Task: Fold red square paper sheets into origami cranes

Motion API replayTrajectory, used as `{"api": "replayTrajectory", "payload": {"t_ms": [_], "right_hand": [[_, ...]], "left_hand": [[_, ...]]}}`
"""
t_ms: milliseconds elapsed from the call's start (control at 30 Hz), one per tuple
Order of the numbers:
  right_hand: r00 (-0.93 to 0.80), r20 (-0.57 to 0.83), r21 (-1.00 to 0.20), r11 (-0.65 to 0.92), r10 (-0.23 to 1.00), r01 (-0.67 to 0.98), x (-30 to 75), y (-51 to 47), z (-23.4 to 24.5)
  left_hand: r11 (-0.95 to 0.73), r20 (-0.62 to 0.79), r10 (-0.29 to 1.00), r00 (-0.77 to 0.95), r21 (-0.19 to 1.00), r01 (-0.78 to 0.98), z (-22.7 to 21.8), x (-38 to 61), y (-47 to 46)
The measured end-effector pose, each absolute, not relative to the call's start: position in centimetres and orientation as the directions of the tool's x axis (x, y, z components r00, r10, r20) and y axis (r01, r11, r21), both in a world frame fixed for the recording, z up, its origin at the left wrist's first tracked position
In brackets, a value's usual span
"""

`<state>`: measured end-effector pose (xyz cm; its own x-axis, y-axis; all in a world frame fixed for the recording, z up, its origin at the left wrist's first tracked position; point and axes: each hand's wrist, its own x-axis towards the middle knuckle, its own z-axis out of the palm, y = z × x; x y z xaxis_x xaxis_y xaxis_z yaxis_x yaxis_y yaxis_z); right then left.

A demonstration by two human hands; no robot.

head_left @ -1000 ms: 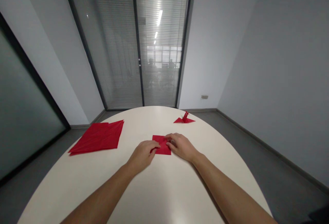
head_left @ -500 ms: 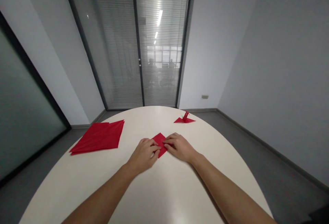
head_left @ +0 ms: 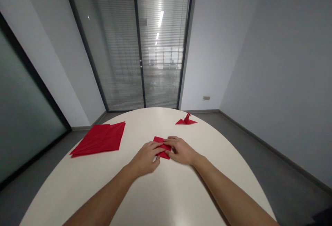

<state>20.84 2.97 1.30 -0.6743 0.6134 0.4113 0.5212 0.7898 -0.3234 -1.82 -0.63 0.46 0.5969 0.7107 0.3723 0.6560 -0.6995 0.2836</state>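
Observation:
A small folded square of red paper (head_left: pixel 158 139) lies on the table in front of me, its corners turned partly sideways. From the left, my left hand (head_left: pixel 146 158) rests outstretched fingers on the paper, with the thumb held apart near the tabletop. My right hand (head_left: pixel 182 150) grips the paper's right side, fingertips on the upper part and thumb lower down. Both hands cover portions of the square, so its folds are partly hidden. Beyond the right hand stands a red origami crane (head_left: pixel 186 119) with its wings spread.
A stack of larger red paper sheets (head_left: pixel 100 139) lies on the left of the round white table (head_left: pixel 155 198). Behind the table are a glass door with blinds (head_left: pixel 162 81) and a grey wall (head_left: pixel 280 81).
The paper square has turned, so its top corner now points further left. My left fingers have stretched further across it, and the left thumb has come off it.

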Motion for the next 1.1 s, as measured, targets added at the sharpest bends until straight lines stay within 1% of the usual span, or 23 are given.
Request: {"api": "replayTrajectory", "payload": {"t_ms": [133, 233, 333, 467, 633, 867, 1000, 1100], "right_hand": [[-0.687, 0.371, -0.308, 0.781, 0.624, 0.543, 20.84, 2.82, 1.44], [-0.685, 0.349, -0.32, 0.768, 0.64, 0.555, 20.89, 2.84, 1.41], [-0.701, 0.34, -0.33, 0.777, 0.627, 0.536, 20.92, 3.0, 1.26], [-0.715, 0.358, -0.327, 0.798, 0.601, 0.507, 20.96, 3.1, 1.3], [-0.686, 0.409, -0.317, 0.799, 0.601, 0.511, 20.98, 2.77, 1.83], [-0.707, 0.38, -0.318, 0.802, 0.596, 0.506, 20.95, 2.68, 1.95], [-0.706, 0.388, -0.308, 0.806, 0.592, 0.506, 21.24, 2.85, 1.81], [-0.682, 0.402, -0.299, 0.792, 0.61, 0.532, 21.64, 3.09, 1.59]], "left_hand": [[-0.693, 0.386, 0.715, 0.584, 0.274, 0.667, 0.93, -1.69, -0.83], [-0.689, 0.396, 0.717, 0.573, 0.279, 0.669, 0.93, -1.7, -0.88], [-0.693, 0.409, 0.713, 0.569, 0.291, 0.66, 0.71, -1.78, -0.83], [-0.703, 0.405, 0.707, 0.58, 0.31, 0.64, 0.78, -1.84, -0.88], [-0.71, 0.402, 0.7, 0.591, 0.299, 0.638, 1.05, -1.73, -1.0], [-0.684, 0.357, 0.726, 0.588, 0.279, 0.674, 0.66, -1.71, -0.87], [-0.682, 0.35, 0.726, 0.592, 0.259, 0.683, 0.62, -1.76, -0.86], [-0.679, 0.348, 0.729, 0.59, 0.257, 0.687, 0.7, -1.86, -0.93]]}}
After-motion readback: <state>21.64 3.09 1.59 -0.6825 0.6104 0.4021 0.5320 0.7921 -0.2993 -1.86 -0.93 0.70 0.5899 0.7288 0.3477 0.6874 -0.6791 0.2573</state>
